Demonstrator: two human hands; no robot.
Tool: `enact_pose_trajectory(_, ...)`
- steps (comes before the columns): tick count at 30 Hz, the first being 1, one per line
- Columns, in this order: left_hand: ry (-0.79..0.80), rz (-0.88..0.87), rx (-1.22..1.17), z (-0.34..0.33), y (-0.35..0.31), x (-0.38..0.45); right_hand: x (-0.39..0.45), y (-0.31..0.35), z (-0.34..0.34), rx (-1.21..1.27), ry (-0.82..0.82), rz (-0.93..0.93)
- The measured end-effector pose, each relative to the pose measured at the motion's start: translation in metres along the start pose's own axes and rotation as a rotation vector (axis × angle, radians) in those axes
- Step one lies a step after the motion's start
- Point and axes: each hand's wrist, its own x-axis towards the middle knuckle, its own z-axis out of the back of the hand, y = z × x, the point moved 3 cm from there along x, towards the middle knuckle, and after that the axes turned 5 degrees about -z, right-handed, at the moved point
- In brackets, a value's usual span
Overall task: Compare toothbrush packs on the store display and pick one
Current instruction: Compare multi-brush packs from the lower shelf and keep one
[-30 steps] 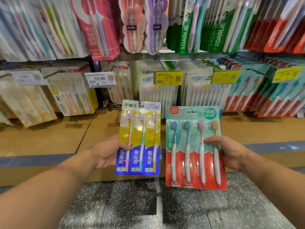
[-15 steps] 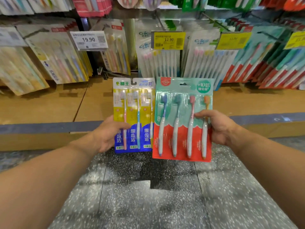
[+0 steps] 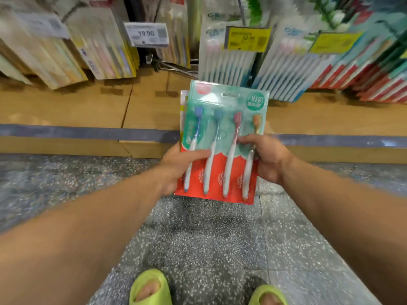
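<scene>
Two lime-green slides (image 3: 150, 289) at the bottom of the head view, planted on the speckled floor (image 3: 198, 249), and just past them both our arms reaching forward. Our left hand (image 3: 176, 170) has its thumb laid across the front of the four-brush Colgate pack (image 3: 220, 150), fingers hidden behind the card. Our right hand (image 3: 266, 159) pinches the same pack's right edge, fingers curled over the front. So both grips are closed on it, and it sits upright between our hands, above the floor and in front of the wooden shelf base (image 3: 88, 108).

Peeking out behind its left edge there's a sliver of a second pack (image 3: 182, 102), yellow-ish. Can't tell which hand actually has that one, it's nearly all covered.

Further back: the display of hanging toothbrush packs (image 3: 231, 62), a white 19.90 price tag (image 3: 146, 35), a yellow price tag (image 3: 247, 38) too blurry to read for sure.

What could go wrong, we reckon: two slick cards stacked face to back, so the hidden one could slide out and hit the floor if the left grip loosens. Also easy to rehang the wrong pack when they're sandwiched like this.
</scene>
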Motion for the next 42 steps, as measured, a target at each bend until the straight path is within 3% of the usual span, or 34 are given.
enact_pose_trajectory(10, 0.020, 0.100, -0.041, 0.017, -0.062, -0.103, -0.105, 0.040, -0.047, 0.020, 0.026, -0.124)
enact_pose_trajectory(15, -0.055, 0.112, -0.024, 0.039, -0.123, -0.159, -0.156, 0.086, -0.084, -0.057, 0.066, -0.159)
enact_pose_trajectory(24, -0.168, 0.045, -0.032, 0.092, -0.245, -0.242, -0.238, 0.177, -0.184, -0.123, 0.147, -0.111)
enact_pose_trajectory(31, -0.153, -0.023, -0.037, 0.117, -0.310, -0.294, -0.301, 0.233, -0.237, -0.068, 0.185, -0.020)
enact_pose_trajectory(42, -0.190, -0.172, -0.030, 0.080, -0.349, -0.402, -0.417, 0.261, -0.227, -0.160, 0.203, 0.150)
